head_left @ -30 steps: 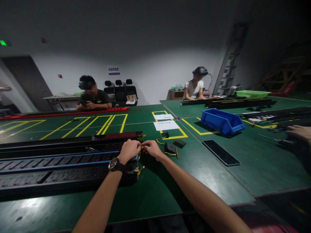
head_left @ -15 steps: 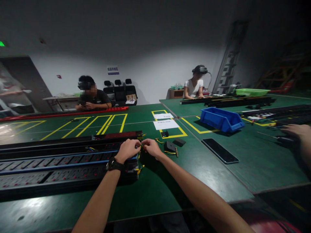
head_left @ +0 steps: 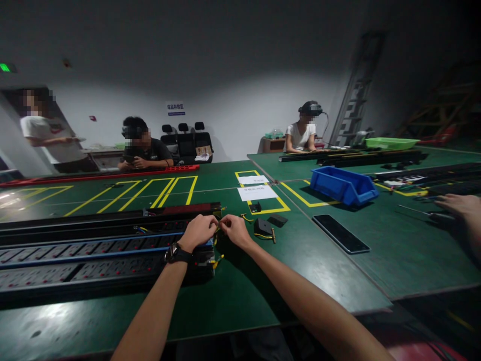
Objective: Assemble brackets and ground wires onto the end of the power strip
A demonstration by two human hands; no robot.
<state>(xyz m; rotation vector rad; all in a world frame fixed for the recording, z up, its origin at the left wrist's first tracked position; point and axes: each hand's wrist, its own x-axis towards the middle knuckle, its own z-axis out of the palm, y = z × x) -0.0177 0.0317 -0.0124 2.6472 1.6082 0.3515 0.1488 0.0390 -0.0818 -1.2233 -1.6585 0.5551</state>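
Observation:
Long black power strips (head_left: pixel 124 268) with rows of sockets and red dots lie side by side at the left. At their right ends, my left hand (head_left: pixel 199 231), with a dark watch (head_left: pixel 176 253) on the wrist, pinches with thumb and fingertips. My right hand (head_left: pixel 236 230) also pinches, its fingertips almost meeting the left ones. What is between the fingers is too small and hidden to name. A yellow-green wire (head_left: pixel 218 260) sticks out of the nearer strip end. Right of my hands lie a black box-shaped part (head_left: pixel 262 227) with a yellow wire and a flat black piece (head_left: pixel 278 220).
A phone (head_left: pixel 340 233), a blue bin (head_left: pixel 342 186) and paper sheets (head_left: pixel 256 193) lie on the green table (head_left: pixel 300 281). At the right edge another person's hand (head_left: pixel 460 205) is near a screwdriver (head_left: pixel 417 210). Several people are beyond the table.
My hands stay at the strip ends with only slight finger movement. The person at the far left has come further into view, to the right.

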